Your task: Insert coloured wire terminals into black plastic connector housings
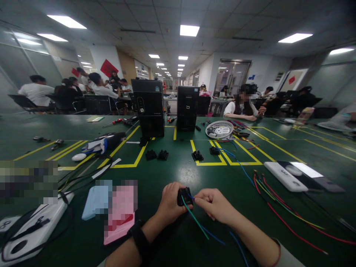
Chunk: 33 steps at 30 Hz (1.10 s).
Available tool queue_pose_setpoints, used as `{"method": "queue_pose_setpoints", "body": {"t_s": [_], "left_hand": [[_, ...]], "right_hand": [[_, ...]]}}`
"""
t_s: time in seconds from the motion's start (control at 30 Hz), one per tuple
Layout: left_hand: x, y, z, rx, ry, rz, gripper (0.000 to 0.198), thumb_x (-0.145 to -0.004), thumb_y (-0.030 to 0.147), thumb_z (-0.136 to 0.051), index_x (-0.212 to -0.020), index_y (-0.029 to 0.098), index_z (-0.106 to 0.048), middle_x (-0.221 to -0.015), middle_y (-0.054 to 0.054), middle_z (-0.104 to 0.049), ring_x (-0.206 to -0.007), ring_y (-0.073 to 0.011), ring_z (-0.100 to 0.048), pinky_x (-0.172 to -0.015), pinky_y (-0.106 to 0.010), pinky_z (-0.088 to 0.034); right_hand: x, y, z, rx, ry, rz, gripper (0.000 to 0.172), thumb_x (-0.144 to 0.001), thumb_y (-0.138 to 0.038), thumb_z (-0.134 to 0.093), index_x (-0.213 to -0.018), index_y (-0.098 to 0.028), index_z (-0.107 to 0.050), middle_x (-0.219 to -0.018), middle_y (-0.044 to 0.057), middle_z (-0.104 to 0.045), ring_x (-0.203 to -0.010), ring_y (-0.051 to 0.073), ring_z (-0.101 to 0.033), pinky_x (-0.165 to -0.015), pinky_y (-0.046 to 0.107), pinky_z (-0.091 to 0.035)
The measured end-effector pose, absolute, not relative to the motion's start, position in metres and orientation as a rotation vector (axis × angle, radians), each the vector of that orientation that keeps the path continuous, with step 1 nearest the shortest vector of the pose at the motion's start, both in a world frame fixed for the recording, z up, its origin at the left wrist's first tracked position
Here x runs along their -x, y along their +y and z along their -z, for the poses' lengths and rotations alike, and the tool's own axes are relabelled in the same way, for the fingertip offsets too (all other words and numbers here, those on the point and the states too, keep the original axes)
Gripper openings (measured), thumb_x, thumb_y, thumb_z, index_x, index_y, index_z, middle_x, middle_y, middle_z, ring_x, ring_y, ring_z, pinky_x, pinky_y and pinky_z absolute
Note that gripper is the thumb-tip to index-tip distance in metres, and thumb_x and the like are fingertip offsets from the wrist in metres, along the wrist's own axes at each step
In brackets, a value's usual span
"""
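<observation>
Above the near part of the green table, a small black block is held in the left hand, with the fingers and thumb closed about its side. A green wire is seen to be run from the face of the block, slanted down toward the right. By the right hand, a blue wire is pinched close beside the block, thumb and forefinger drawn together on it. Below the hands, a length of blue is also shown near the green wire; whether it is part of the pinched wire cannot be told. A black band is worn on the left wrist. Farther off, four similar blocks are spread across the table, near lines of yellow tape. To the right, loose red wires are laid out with green and yellow ones, and a white box is placed beyond them. To the left, a pink pouch and a pale blue pouch are set side by side. At the far side, two black cases are stood upright, a white basket is filled with small items, and a seat is taken by another person.
</observation>
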<state>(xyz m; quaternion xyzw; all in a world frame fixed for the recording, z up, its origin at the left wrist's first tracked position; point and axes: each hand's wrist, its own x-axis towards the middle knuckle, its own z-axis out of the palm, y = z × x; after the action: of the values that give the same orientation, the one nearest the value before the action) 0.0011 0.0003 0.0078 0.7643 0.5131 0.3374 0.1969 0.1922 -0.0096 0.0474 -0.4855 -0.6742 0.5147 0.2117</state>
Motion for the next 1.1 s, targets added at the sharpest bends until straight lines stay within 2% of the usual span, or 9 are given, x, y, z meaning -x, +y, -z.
{"method": "queue_pose_setpoints", "body": {"t_s": [0.17, 0.43, 0.63, 0.73, 1.0, 1.1], "left_hand": [[-0.001, 0.001, -0.006, -2.145, 1.431, -0.963, 0.042, -0.059, 0.041, -0.073, -0.090, 0.022, -0.053, -0.091, -0.003, -0.059, -0.089, -0.0245, -0.054, -0.082, -0.038, -0.038], [0.000, -0.001, -0.009, -2.166, 1.412, -0.954, 0.037, -0.065, 0.042, -0.068, -0.092, 0.021, -0.053, -0.091, -0.004, -0.059, -0.089, -0.0246, -0.054, -0.082, -0.038, -0.038], [-0.001, -0.001, -0.008, -2.158, 1.421, -0.948, 0.042, -0.061, 0.041, -0.073, -0.093, 0.022, -0.053, -0.093, -0.003, -0.059, -0.091, -0.0247, -0.054, -0.083, -0.038, -0.037], [-0.001, 0.000, -0.006, -2.155, 1.415, -0.960, 0.043, -0.061, 0.041, -0.073, -0.093, 0.022, -0.053, -0.094, -0.003, -0.059, -0.091, -0.0243, -0.054, -0.083, -0.038, -0.037], [0.000, 0.000, -0.008, -2.157, 1.402, -0.956, 0.037, -0.066, 0.042, -0.067, -0.093, 0.021, -0.053, -0.092, -0.004, -0.059, -0.089, -0.0244, -0.054, -0.082, -0.038, -0.037], [0.000, 0.000, -0.007, -2.156, 1.406, -0.959, 0.040, -0.065, 0.043, -0.068, -0.094, 0.020, -0.053, -0.092, -0.004, -0.059, -0.090, -0.0247, -0.054, -0.082, -0.039, -0.037]], "right_hand": [[-0.191, -0.010, -0.047, 1.316, -1.852, -1.485, 0.033, -0.081, -0.046, -0.051, -0.084, -0.014, -0.058, -0.041, -0.010, -0.042, -0.032, 0.004, -0.036, -0.033, 0.014, -0.029], [-0.196, -0.008, -0.040, 1.383, -2.037, -1.414, 0.017, -0.083, -0.033, -0.052, -0.082, -0.016, -0.055, -0.044, -0.010, -0.044, -0.032, 0.004, -0.037, -0.031, 0.012, -0.026], [-0.194, -0.009, -0.047, 1.214, -1.782, -1.614, 0.027, -0.083, -0.042, -0.053, -0.083, -0.015, -0.054, -0.040, -0.012, -0.037, -0.031, 0.003, -0.029, -0.030, 0.013, -0.021], [-0.194, -0.009, -0.046, 1.175, -1.734, -1.675, 0.029, -0.082, -0.044, -0.054, -0.085, -0.015, -0.054, -0.040, -0.012, -0.037, -0.031, 0.003, -0.029, -0.030, 0.013, -0.022], [-0.196, -0.007, -0.036, 1.349, -1.999, -1.541, 0.018, -0.085, -0.034, -0.050, -0.082, -0.016, -0.053, -0.040, -0.011, -0.040, -0.030, 0.003, -0.031, -0.030, 0.013, -0.023], [-0.194, -0.008, -0.041, 1.361, -1.985, -1.579, 0.019, -0.085, -0.034, -0.049, -0.080, -0.016, -0.054, -0.039, -0.011, -0.039, -0.029, 0.003, -0.030, -0.029, 0.013, -0.021]]}}
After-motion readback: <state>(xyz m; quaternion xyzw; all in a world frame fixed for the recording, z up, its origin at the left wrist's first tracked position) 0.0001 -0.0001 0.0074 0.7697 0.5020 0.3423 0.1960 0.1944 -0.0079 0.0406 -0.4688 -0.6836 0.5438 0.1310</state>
